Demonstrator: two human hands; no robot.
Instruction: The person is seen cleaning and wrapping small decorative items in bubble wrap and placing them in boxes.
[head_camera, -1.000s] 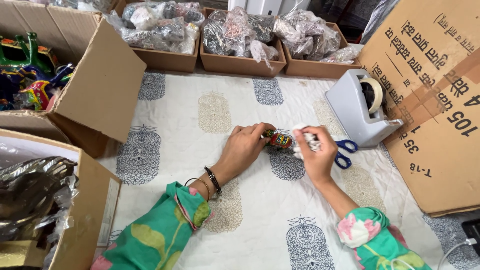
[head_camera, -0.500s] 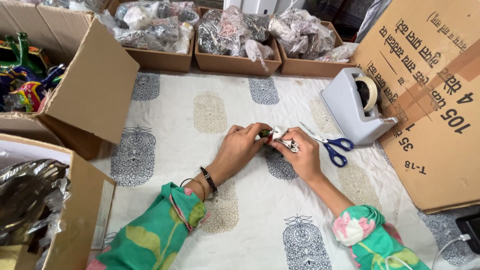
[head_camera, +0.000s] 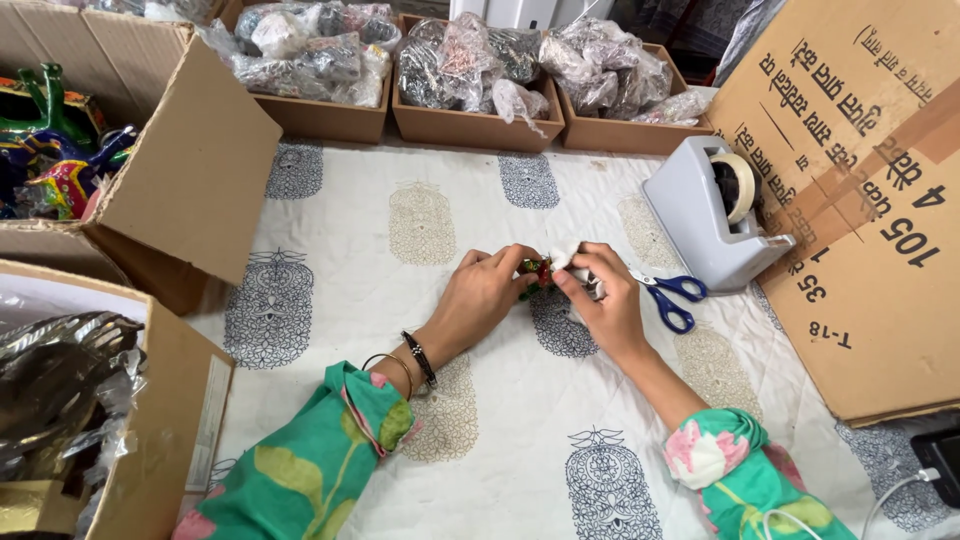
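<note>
Centre of frame: both hands are meeting over the cream block-printed cloth (head_camera: 470, 200). The left hand (head_camera: 485, 300) is pinching a small red-and-green painted trinket (head_camera: 537, 271) at its fingertips, held just above the cloth. The right hand (head_camera: 600, 300) is closing its fingers on a bit of white wrapping (head_camera: 566, 257) touching the trinket's right side. Judging by this, the wrapping step is in hand, the piece only partly covered. Blue-handled scissors (head_camera: 672, 298) are lying just right of the right hand; a grey tape dispenser (head_camera: 700, 225) is standing beyond them, right of centre. Finishing likely calls for folding the wrap snug while the left hand keeps its grip.
</note>
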